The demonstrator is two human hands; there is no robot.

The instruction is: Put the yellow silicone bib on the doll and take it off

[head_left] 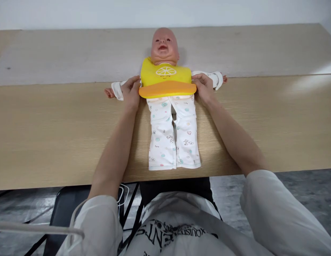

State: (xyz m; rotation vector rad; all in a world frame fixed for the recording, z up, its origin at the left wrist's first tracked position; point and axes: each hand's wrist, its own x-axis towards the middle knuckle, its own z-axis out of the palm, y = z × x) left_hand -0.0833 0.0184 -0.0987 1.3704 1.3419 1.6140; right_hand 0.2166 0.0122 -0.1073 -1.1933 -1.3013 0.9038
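A baby doll (164, 46) lies on its back, head toward the far side, arms spread out sideways. It wears white printed trousers (171, 131) and a white top, of which mainly the sleeves show. Over its chest lies a yellow bib (149, 73) with a white citrus-slice print and an orange catch pocket (167, 89) along the bottom. My left hand (131, 91) is closed at the bib's left edge, fingertips pinching it beside the pocket. At the opposite edge, my right hand (205, 88) pinches the bib in the same way, next to the doll's sleeve.
The doll rests on light wooden tables (61, 131) pushed together, with a seam running across under its arms. A white wall stands behind. Below the near edge are a black chair (66, 206) and a white cable (37, 227) by my left arm.
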